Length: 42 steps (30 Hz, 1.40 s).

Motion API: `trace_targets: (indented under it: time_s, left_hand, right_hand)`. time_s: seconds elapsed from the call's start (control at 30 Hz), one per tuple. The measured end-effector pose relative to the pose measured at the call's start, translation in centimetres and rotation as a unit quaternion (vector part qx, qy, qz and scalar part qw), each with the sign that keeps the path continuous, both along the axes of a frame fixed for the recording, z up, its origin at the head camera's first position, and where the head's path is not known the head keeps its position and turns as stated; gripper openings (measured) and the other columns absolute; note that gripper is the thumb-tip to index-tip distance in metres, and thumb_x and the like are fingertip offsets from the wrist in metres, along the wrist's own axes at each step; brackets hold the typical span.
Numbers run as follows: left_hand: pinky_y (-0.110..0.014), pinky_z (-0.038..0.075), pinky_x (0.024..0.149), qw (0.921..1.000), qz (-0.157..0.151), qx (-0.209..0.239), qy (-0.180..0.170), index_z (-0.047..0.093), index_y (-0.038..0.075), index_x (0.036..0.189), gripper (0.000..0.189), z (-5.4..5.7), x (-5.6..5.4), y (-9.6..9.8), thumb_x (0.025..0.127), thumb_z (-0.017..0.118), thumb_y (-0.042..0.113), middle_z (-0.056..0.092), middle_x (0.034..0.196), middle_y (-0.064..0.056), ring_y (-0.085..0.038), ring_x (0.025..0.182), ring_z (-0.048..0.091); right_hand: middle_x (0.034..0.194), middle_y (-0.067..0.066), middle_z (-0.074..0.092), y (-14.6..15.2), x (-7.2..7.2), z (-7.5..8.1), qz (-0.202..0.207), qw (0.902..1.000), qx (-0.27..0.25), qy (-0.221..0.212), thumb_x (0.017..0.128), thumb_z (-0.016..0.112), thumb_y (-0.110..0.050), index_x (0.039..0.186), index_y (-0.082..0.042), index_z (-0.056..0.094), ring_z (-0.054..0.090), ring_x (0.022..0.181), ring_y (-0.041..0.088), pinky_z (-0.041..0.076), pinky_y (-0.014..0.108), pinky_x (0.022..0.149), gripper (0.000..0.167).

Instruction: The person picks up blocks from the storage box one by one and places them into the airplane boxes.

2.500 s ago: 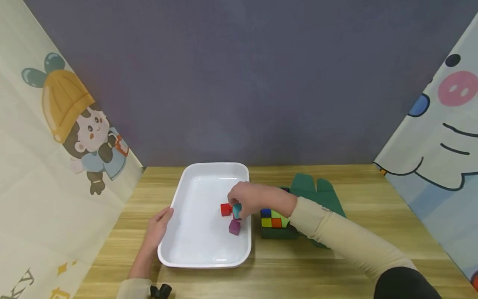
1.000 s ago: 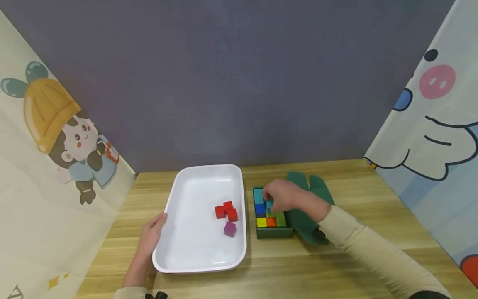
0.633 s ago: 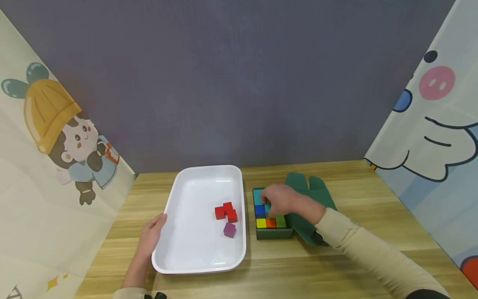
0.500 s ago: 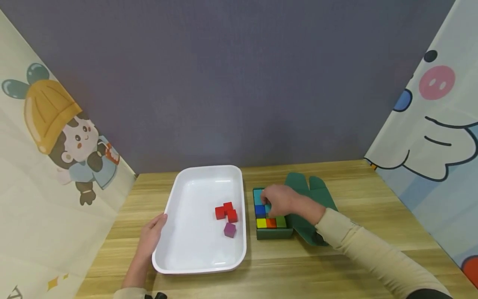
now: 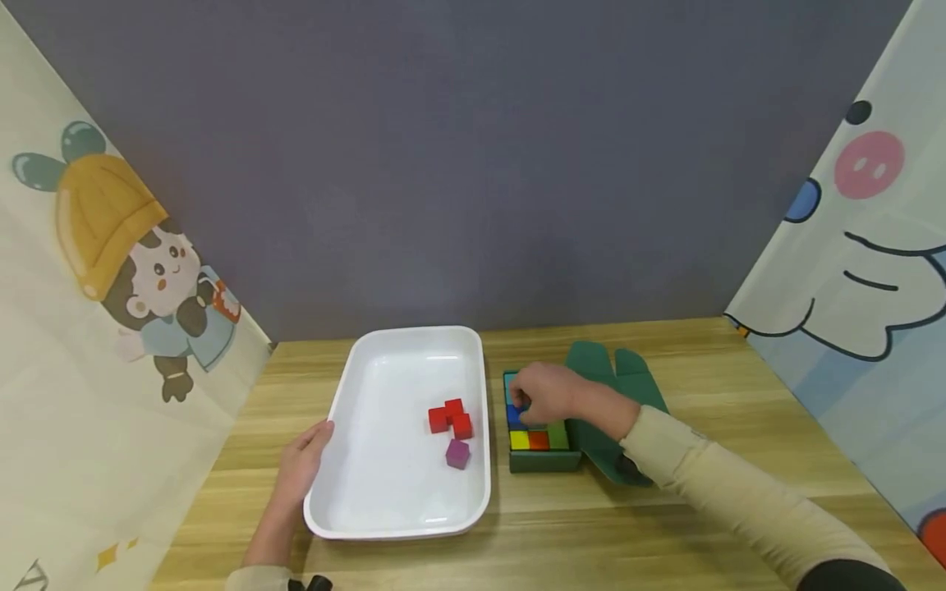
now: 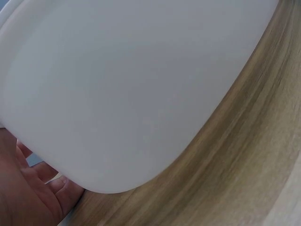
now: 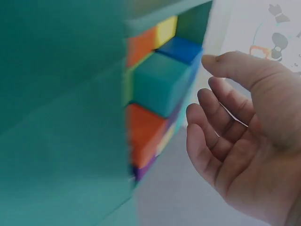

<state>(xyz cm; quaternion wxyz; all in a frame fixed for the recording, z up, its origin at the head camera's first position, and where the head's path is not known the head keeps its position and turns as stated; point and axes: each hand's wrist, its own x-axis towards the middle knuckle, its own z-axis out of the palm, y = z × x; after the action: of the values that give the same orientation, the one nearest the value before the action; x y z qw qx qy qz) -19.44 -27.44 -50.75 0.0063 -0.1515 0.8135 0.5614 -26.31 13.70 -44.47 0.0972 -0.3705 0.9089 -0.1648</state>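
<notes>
A white tray (image 5: pixel 380 476) holds several small cubes: red cubes (image 5: pixel 438 420) grouped together and a purple cube (image 5: pixel 457 454) just in front of them. My left hand (image 5: pixel 301 464) grips the tray's left rim, its fingers (image 6: pixel 68 190) partly hidden by the tray in the left wrist view. Over the green box (image 5: pixel 545 462) of coloured blocks is my right hand (image 5: pixel 547 396), its fingers loosely bent. In the right wrist view, a teal cube (image 7: pixel 160 80) and a blue block (image 7: pixel 182 48) sit in the box, apart from the fingers; nothing shows between thumb and fingers.
The box's green lid flaps (image 5: pixel 628 390) lie unfolded to the right, under the right forearm. Both containers stand on a wooden table (image 5: pixel 591 533), with a grey wall (image 5: pixel 473 164) behind and printed curtains (image 5: pixel 44 328) at the sides.
My right hand carried a teal cube from the tray rightward to the box and let go of it there. It has since shifted slightly left. The left hand stays at the tray rim.
</notes>
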Motion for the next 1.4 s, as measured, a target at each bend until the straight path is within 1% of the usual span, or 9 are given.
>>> trace_targets:
  time_s: [0.1, 0.2, 0.33, 0.47, 0.67, 0.87, 1.1, 1.3, 1.4]
  left_hand:
    - [-0.039, 0.05, 0.094, 1.0, -0.006, 0.0, 0.001, 0.041, -0.002, 0.144, 0.074, 0.0, 0.1, -0.1, 0.098, 0.046, 0.055, 0.046, 0.141, -0.026, -0.036, 0.12, 0.052]
    - [-0.04, 0.049, 0.095, 1.0, -0.006, -0.003, 0.003, 0.041, -0.003, 0.144, 0.073, 0.0, 0.2, -0.1, 0.098, 0.045, 0.054, 0.045, 0.141, -0.027, -0.037, 0.121, 0.052]
    - [-0.04, 0.049, 0.095, 0.9999, -0.003, 0.007, 0.007, 0.041, -0.002, 0.144, 0.073, 0.0, 0.1, -0.1, 0.098, 0.047, 0.054, 0.045, 0.142, -0.026, -0.036, 0.121, 0.051]
    - [-0.042, 0.046, 0.099, 0.9999, -0.007, 0.01, 0.007, 0.041, -0.003, 0.144, 0.073, 0.0, -0.2, 0.0, 0.098, 0.047, 0.053, 0.043, 0.144, -0.026, -0.037, 0.124, 0.048]
    - [-0.041, 0.047, 0.097, 0.9999, -0.001, 0.0, 0.014, 0.043, -0.004, 0.142, 0.069, 0.0, -0.3, 0.1, 0.099, 0.047, 0.051, 0.046, 0.141, -0.027, -0.038, 0.121, 0.05]
    - [-0.037, 0.05, 0.093, 0.9999, -0.009, -0.002, 0.015, 0.042, -0.004, 0.143, 0.07, -0.1, -0.2, 0.1, 0.1, 0.045, 0.051, 0.047, 0.14, -0.027, -0.036, 0.119, 0.052]
    - [-0.04, 0.049, 0.095, 0.9996, 0.0, 0.021, 0.016, 0.044, 0.0, 0.143, 0.07, 0.0, -0.1, 0.2, 0.098, 0.049, 0.052, 0.046, 0.142, -0.025, -0.036, 0.121, 0.051]
    - [-0.04, 0.05, 0.094, 0.9995, 0.003, 0.016, 0.027, 0.046, -0.003, 0.14, 0.064, 0.0, -0.2, 0.5, 0.1, 0.049, 0.046, 0.047, 0.14, -0.027, -0.036, 0.119, 0.053]
    - [-0.039, 0.051, 0.092, 0.9995, 0.008, 0.009, 0.027, 0.047, -0.004, 0.14, 0.063, 0.1, -0.1, 0.3, 0.1, 0.049, 0.046, 0.049, 0.137, -0.028, -0.036, 0.117, 0.054]
  right_hand:
    - [0.07, -0.009, 0.053, -1.8, 0.0, 0.9, 0.013, 0.9998, -0.001, 0.014, 0.082, 0.068, -0.008, 0.081, -0.016, 0.064, 0.046, 0.062, 0.01, 0.042, 0.027, 0.058, 0.009]
    - [0.071, -0.009, 0.055, -4.5, -0.2, 1.8, 0.02, 0.9996, 0.011, 0.018, 0.084, 0.069, -0.012, 0.087, -0.015, 0.068, 0.049, 0.064, 0.01, 0.046, 0.024, 0.059, 0.004]
    - [0.081, -0.008, 0.062, -8.2, -0.5, 2.4, 0.027, 0.9986, 0.038, 0.024, 0.084, 0.073, -0.021, 0.097, -0.016, 0.072, 0.053, 0.073, 0.011, 0.05, 0.023, 0.064, 0.014]
    - [0.091, -0.009, 0.066, -11.3, -0.9, 1.7, 0.026, 0.9972, 0.067, 0.024, 0.081, 0.077, -0.022, 0.102, -0.019, 0.074, 0.055, 0.079, 0.01, 0.05, 0.023, 0.07, 0.022]
    - [0.092, -0.011, 0.063, -14.6, -1.8, 0.4, 0.011, 0.9902, 0.134, 0.038, 0.077, 0.082, -0.027, 0.104, -0.022, 0.072, 0.053, 0.078, 0.01, 0.049, 0.026, 0.068, 0.03]
    - [0.087, -0.01, 0.061, -16.0, -2.2, -0.5, -0.001, 0.9829, 0.178, 0.049, 0.075, 0.08, -0.021, 0.099, -0.022, 0.068, 0.054, 0.072, 0.012, 0.046, 0.027, 0.063, 0.027]
    - [0.082, -0.009, 0.06, -16.9, -2.4, -1.0, -0.001, 0.981, 0.187, 0.052, 0.076, 0.076, -0.013, 0.089, -0.021, 0.065, 0.054, 0.071, 0.013, 0.047, 0.026, 0.061, 0.019]
    - [0.076, -0.009, 0.059, -17.1, -2.2, -0.6, -0.002, 0.9826, 0.18, 0.047, 0.077, 0.081, -0.022, 0.085, -0.021, 0.064, 0.055, 0.069, 0.013, 0.049, 0.027, 0.064, 0.018]
    - [0.073, -0.01, 0.06, -16.9, -1.9, 0.2, 0.008, 0.9852, 0.164, 0.05, 0.077, 0.081, -0.023, 0.08, -0.022, 0.065, 0.055, 0.067, 0.013, 0.049, 0.028, 0.062, 0.017]
